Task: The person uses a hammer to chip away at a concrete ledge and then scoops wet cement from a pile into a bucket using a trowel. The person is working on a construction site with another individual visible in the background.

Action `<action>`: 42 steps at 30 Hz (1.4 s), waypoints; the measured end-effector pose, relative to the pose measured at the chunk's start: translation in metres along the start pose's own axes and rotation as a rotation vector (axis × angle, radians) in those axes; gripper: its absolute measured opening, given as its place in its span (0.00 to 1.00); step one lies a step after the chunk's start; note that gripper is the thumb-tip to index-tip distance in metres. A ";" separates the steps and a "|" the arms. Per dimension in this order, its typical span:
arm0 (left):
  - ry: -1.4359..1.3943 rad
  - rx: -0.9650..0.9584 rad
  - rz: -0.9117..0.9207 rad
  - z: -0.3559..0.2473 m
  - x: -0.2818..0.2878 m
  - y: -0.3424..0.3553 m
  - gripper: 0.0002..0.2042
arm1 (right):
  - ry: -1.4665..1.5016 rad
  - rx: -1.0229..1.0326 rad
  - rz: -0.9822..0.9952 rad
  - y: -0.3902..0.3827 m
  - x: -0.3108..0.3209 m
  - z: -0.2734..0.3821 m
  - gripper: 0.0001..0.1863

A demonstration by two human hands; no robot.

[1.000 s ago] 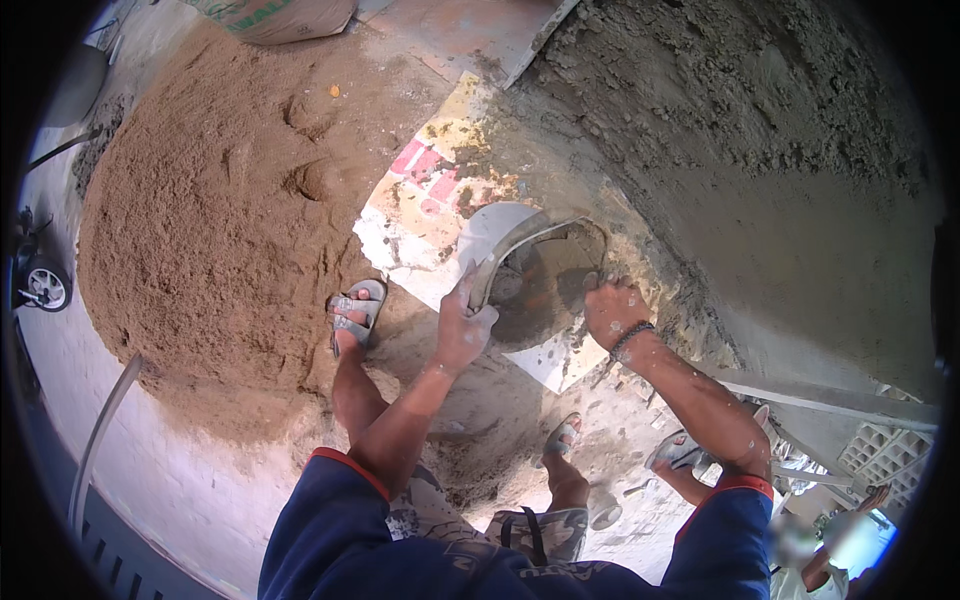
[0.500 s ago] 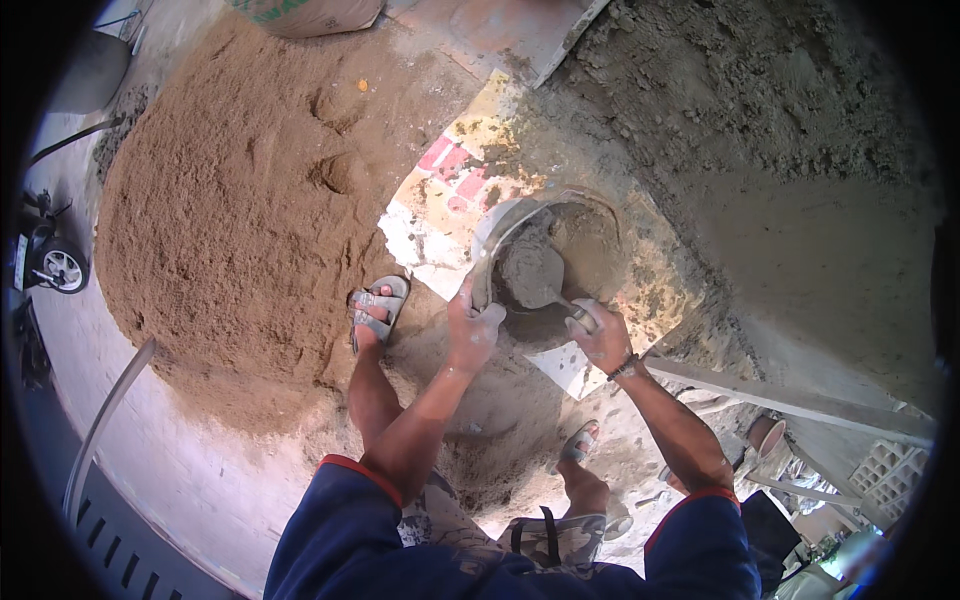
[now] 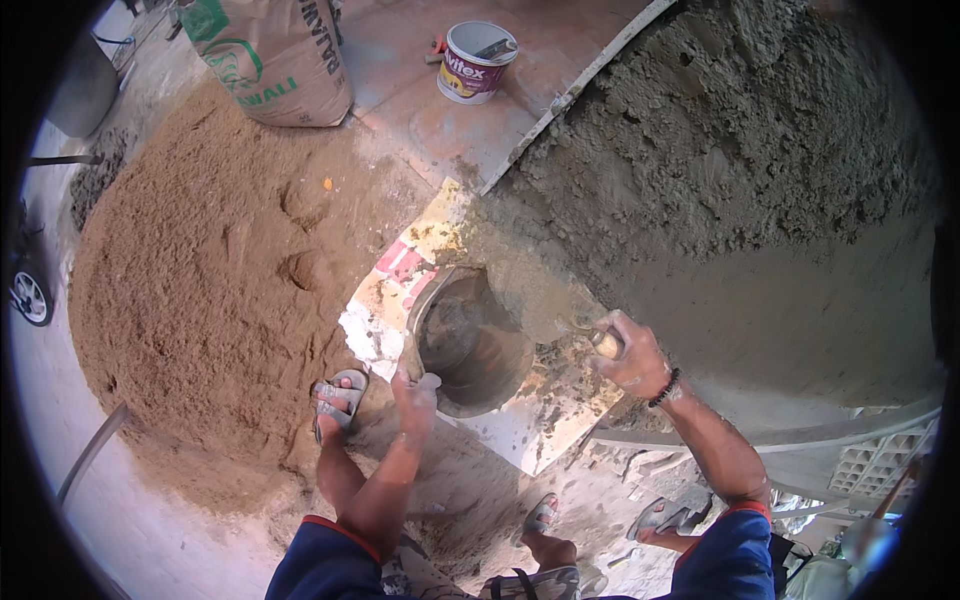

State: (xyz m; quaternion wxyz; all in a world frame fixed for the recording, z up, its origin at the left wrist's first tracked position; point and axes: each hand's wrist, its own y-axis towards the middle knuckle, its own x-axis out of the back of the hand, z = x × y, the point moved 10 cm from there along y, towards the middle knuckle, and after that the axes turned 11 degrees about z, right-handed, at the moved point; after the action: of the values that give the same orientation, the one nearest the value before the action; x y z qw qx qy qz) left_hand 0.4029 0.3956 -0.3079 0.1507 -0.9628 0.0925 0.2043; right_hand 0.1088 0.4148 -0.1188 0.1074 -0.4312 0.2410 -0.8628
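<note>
My left hand [image 3: 415,402] grips the near left rim of a round mortar bucket [image 3: 414,335], thumb over the edge. Wet grey residue coats the bucket's inside. It rests on a mortar-splashed board [image 3: 510,440] with a printed red patch. Right of the bucket, my right hand [image 3: 638,362] is closed around the wooden handle of a trowel [image 3: 606,344]. The trowel's blade points left over the board, and its outline is hard to make out against the grey mortar there. Both hands are smeared with mortar.
A large brown sand heap [image 3: 190,290] lies left. Behind stand a paper cement sack [image 3: 290,75] and a white-and-purple paint pail [image 3: 468,80] with a tool in it. A bed of grey mortar [image 3: 720,150] fills the right, edged by a pale strip [image 3: 570,100]. Sandalled feet stand on the near ground.
The trowel, earlier inside the bucket with a lump of mortar, is now outside it on the right. The view has shifted, bringing the paint pail and more of the sack into sight.
</note>
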 end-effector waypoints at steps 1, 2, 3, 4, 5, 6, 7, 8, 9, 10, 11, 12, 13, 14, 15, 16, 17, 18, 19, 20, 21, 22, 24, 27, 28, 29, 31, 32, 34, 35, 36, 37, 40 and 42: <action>-0.015 0.015 -0.007 -0.002 0.001 0.002 0.26 | -0.023 -0.025 0.005 0.002 0.018 0.010 0.20; -0.032 0.033 -0.014 -0.003 0.003 0.002 0.26 | 0.001 0.011 0.044 0.002 0.035 0.025 0.21; -0.046 0.075 -0.034 -0.001 0.009 0.000 0.26 | 0.027 0.055 0.091 0.006 0.050 0.039 0.21; -0.064 0.118 -0.045 0.002 0.012 -0.001 0.25 | 0.053 0.091 0.130 0.009 0.064 0.048 0.22; -0.082 0.161 -0.056 0.006 0.014 -0.001 0.25 | 0.079 0.087 0.141 0.015 0.076 0.049 0.21; -0.017 0.117 -0.044 -0.002 0.015 0.000 0.25 | 0.107 0.088 0.153 0.020 0.087 0.050 0.20; 0.049 0.072 -0.033 -0.011 0.015 0.002 0.25 | 0.135 0.090 0.165 0.029 0.097 0.049 0.20; 0.105 0.028 -0.001 -0.017 0.009 0.007 0.25 | 0.214 -0.012 0.129 0.040 0.113 0.033 0.19; 0.126 0.056 0.016 -0.010 0.008 0.009 0.25 | 0.296 -0.111 0.099 0.052 0.125 0.015 0.18; 0.145 0.083 0.036 0.001 0.009 0.012 0.25 | 0.208 -0.091 0.031 0.066 0.148 0.014 0.18; 0.163 0.116 0.046 0.010 0.009 0.011 0.25 | 0.117 -0.072 -0.025 0.076 0.168 0.014 0.18; 0.163 0.106 0.053 0.012 0.007 0.015 0.25 | 0.032 -0.028 -0.122 0.073 0.197 0.022 0.18; 0.173 0.111 0.044 0.013 0.011 0.012 0.25 | -0.041 0.018 -0.201 0.068 0.217 0.034 0.18; 0.183 0.115 0.039 0.014 0.014 0.008 0.25 | -0.055 0.032 -0.262 0.060 0.226 0.040 0.19; 0.138 0.143 0.012 0.018 0.021 0.004 0.25 | -0.073 0.045 -0.328 0.044 0.231 0.048 0.20; 0.088 0.166 -0.012 0.023 0.024 0.001 0.25 | -0.097 0.058 -0.399 0.027 0.235 0.054 0.20; 0.039 0.189 -0.036 0.028 0.027 -0.001 0.25 | -0.122 0.094 -0.418 0.018 0.224 0.050 0.20; 0.018 0.151 -0.017 0.027 0.018 0.007 0.25 | -0.157 0.126 -0.455 0.006 0.214 0.041 0.21; 0.012 0.117 -0.016 0.024 0.018 0.008 0.25 | -0.160 0.116 -0.369 0.008 0.191 0.026 0.18; -0.001 0.090 -0.003 0.024 0.014 0.010 0.25 | -0.167 0.092 -0.289 0.005 0.171 0.018 0.16; 0.035 0.087 0.000 0.022 0.015 0.012 0.25 | -0.021 -0.098 -0.158 0.014 0.144 0.000 0.14; 0.069 0.091 0.009 0.022 0.013 0.012 0.25 | 0.126 -0.297 -0.025 0.015 0.115 -0.016 0.14; 0.070 0.159 0.036 0.024 0.013 0.009 0.24 | 0.279 -0.239 -0.031 0.032 0.084 -0.049 0.12; 0.006 0.257 0.048 0.026 0.015 0.005 0.24 | 0.476 -0.264 0.058 0.050 0.050 -0.048 0.08; 0.008 0.234 0.032 0.023 0.018 0.005 0.23 | 0.536 -0.293 0.106 0.053 0.040 -0.043 0.08; 0.022 0.246 0.017 0.024 0.023 0.003 0.23 | 0.290 -0.170 0.000 0.064 0.052 -0.044 0.08; 0.049 0.306 0.001 0.031 0.029 0.000 0.23 | -0.219 0.059 -0.214 0.075 0.074 -0.033 0.11; 0.050 0.302 -0.007 0.033 0.030 0.000 0.23 | -0.197 -0.047 -0.137 0.080 0.079 -0.044 0.20; 0.034 0.243 -0.028 0.024 0.029 0.002 0.23 | -0.442 -0.114 -0.123 0.091 0.095 -0.021 0.21; 0.026 0.216 -0.030 0.020 0.027 0.004 0.24 | -0.565 -0.152 -0.117 0.095 0.104 -0.011 0.22; 0.017 0.190 -0.030 0.017 0.024 0.005 0.24 | -0.575 -0.231 -0.122 0.097 0.118 -0.006 0.22; 0.017 0.189 -0.027 0.017 0.024 0.006 0.25 | -0.588 -0.221 -0.160 0.097 0.131 0.003 0.21; 0.038 0.108 -0.060 0.024 0.029 0.010 0.26 | -0.626 -0.178 -0.268 0.098 0.161 0.030 0.20; 0.051 0.118 -0.081 0.027 0.033 0.010 0.26 | -0.583 -0.138 -0.293 0.096 0.175 0.050 0.20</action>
State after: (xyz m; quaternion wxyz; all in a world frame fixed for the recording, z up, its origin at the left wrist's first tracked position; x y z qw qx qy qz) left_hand 0.4202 0.3918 -0.3480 0.2127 -0.9602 0.0689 0.1674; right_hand 0.0406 0.2471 -0.0204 0.0170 -0.6963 0.1934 -0.6910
